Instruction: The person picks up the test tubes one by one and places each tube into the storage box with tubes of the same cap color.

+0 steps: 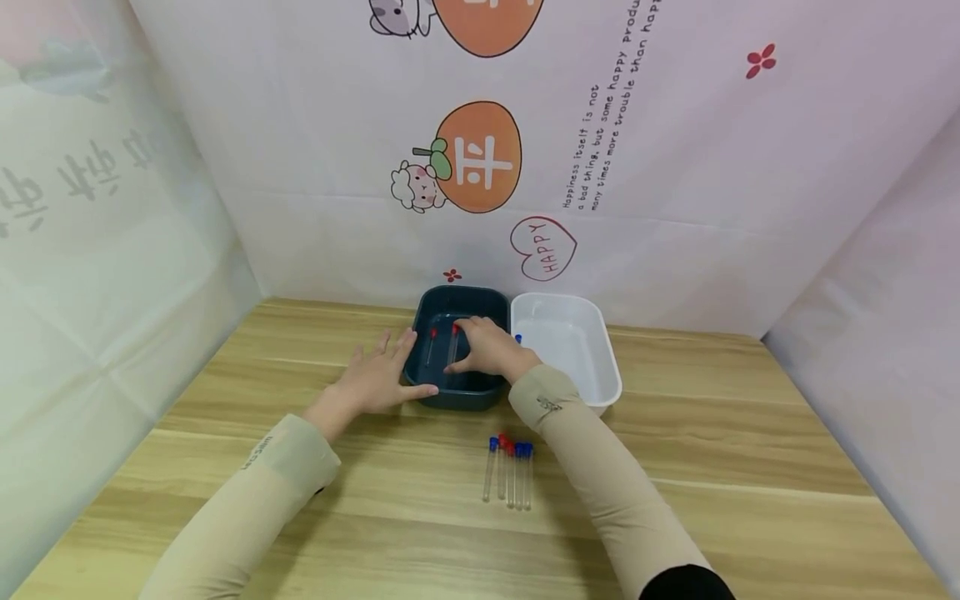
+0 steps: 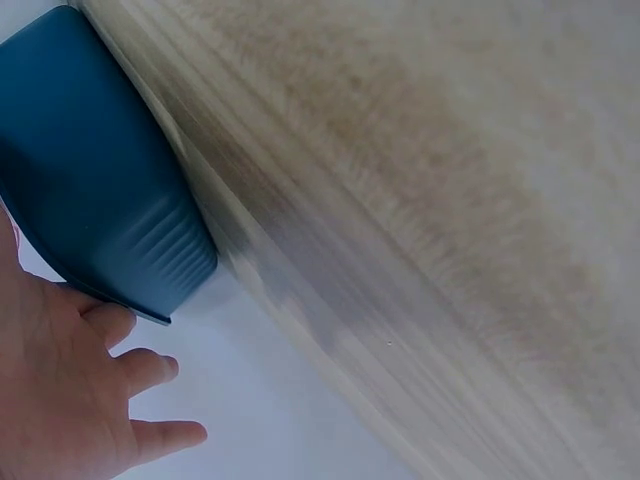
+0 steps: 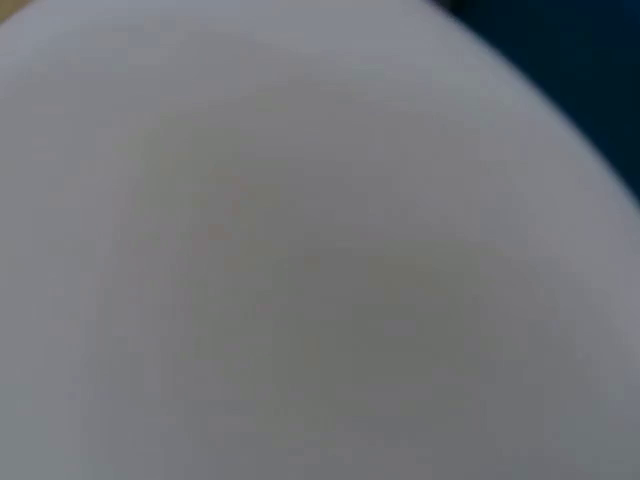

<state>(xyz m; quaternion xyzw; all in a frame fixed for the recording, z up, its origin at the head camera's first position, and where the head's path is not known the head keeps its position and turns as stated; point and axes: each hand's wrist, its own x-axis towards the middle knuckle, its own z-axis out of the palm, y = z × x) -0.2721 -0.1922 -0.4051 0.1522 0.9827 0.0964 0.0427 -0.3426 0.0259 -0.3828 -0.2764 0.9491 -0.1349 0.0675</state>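
A wooden desk (image 1: 697,417) meets a white printed cloth (image 1: 675,192) that hangs behind it and bears fruit motifs, a heart outline and lettering. Near the cloth, a dark blue basin (image 1: 459,402) sits just beside a white basin (image 1: 573,342), to its left. The right sleeve (image 1: 600,467) crosses in front of the white basin, covering its near-left corner; a blue cap (image 1: 517,338) shows at this basin's left side, the rest hidden by the right hand (image 1: 495,346). The left hand (image 1: 372,377), fingers straight and spread, touches the dark basin's near-left rim and grasps nothing. The right hand reaches into the same basin, thumb and fingers apart about a red-capped tube (image 1: 453,348); whether they have hold of it cannot be told, the right wrist view being a blur. Another red-capped tube (image 1: 431,350) lies to its left inside the basin. On the desk in front, five capped tubes (image 1: 511,483) lie roughly parallel: slender, clear, round-ended, three capped blue and two red, caps toward the basins.
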